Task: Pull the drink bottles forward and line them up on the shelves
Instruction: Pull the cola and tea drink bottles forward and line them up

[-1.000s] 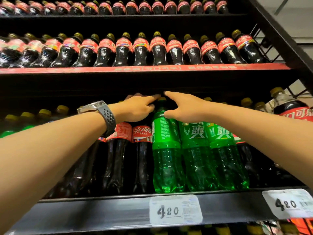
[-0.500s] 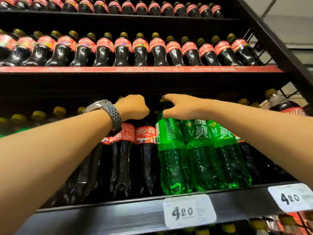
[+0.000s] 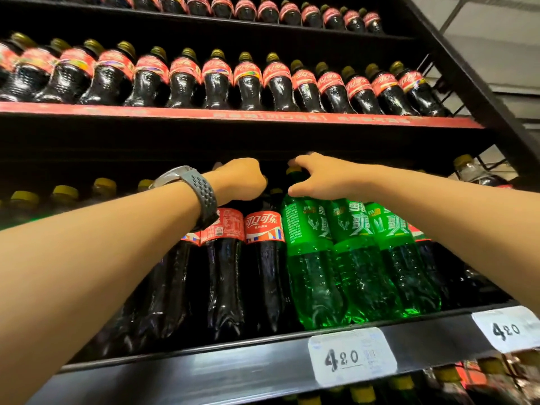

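Nearest is the black front edge of the shelf (image 3: 204, 372). It carries a white price tag (image 3: 352, 356) reading 4 20, with a second tag (image 3: 508, 328) farther right. Below the edge, the yellow caps of a lower row (image 3: 362, 393) just show.

Both bare forearms reach up and away over this edge. The left wrist wears a watch (image 3: 187, 182) on a grey perforated strap.

Tall cola bottles (image 3: 264, 273) with red labels stand on the shelf at left and centre. Just right of them are three green bottles (image 3: 388, 258), side by side and touching, close to the front edge. The leftmost green bottle (image 3: 309, 258) stands against the nearest cola bottle.

The right hand (image 3: 324, 178) is at the top of the leftmost green bottle. Its thumb below and forefinger above curl round the yellow cap and neck, gripping them.

The left hand (image 3: 238, 182) sits over the tops of the cola bottles with its back toward the camera. Its fingers curl away out of sight, and I cannot tell whether they hold a neck.

At the far left, more yellow-capped bottles (image 3: 64, 192) stand deeper in the shadow.

Higher and farther, an upper shelf (image 3: 233, 114) with a red front strip holds a row of small cola bottles (image 3: 216, 80). Another such top row (image 3: 268, 11) stands above that.
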